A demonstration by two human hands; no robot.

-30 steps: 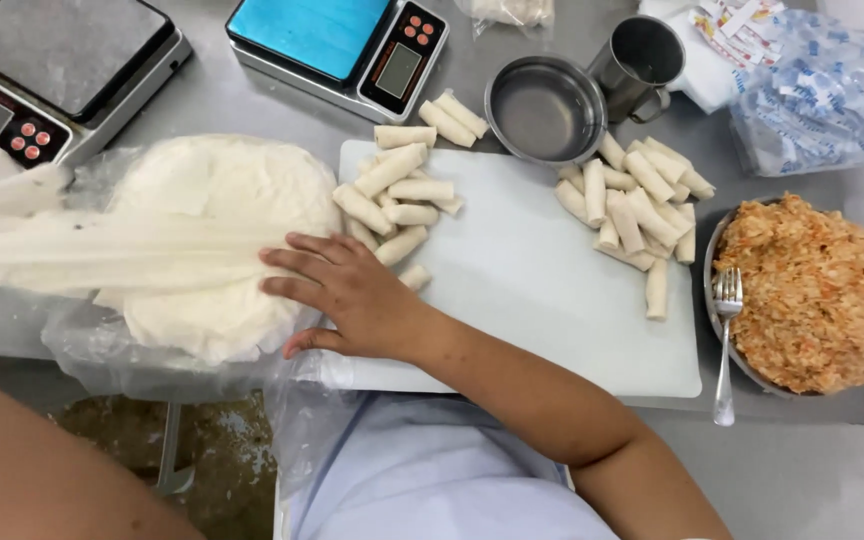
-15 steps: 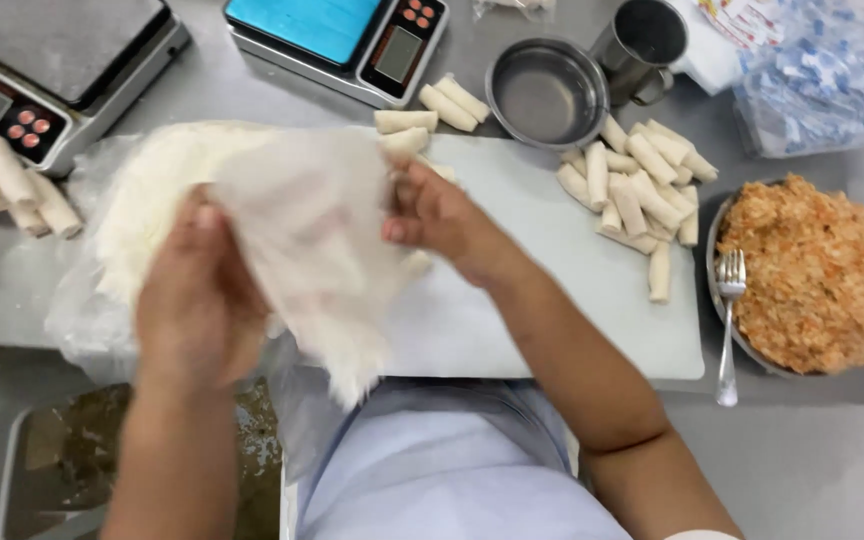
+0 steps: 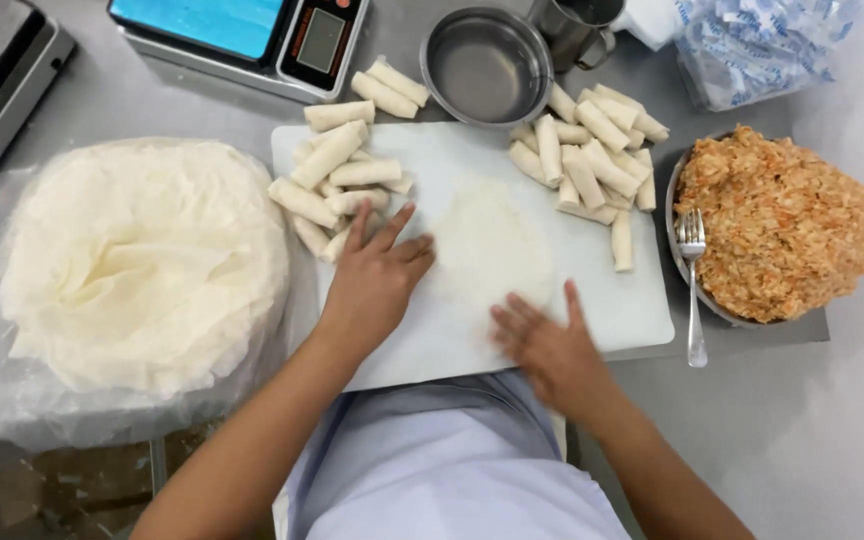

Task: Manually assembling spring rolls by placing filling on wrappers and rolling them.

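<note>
Both hands lie flat and open on the white cutting board (image 3: 612, 300): the left hand (image 3: 377, 280) presses the near-left edge of a thin round wrapper (image 3: 492, 245), and the right hand (image 3: 542, 340), slightly blurred, rests at its near edge. Pale, limp and translucent, the wrapper lies spread between them, ready for filling. Farther right, beyond the right hand, sit the fork (image 3: 692, 280) and bowl of shredded filling (image 3: 782, 225).

Bright, even light falls from overhead, with only soft, short shadows under the forearms. The right hand (image 3: 544, 340) at lower centre is smeared by motion blur. Mild glare shows on the metal bowl (image 3: 488, 65) at upper centre. Edges bend slightly outward.
</note>
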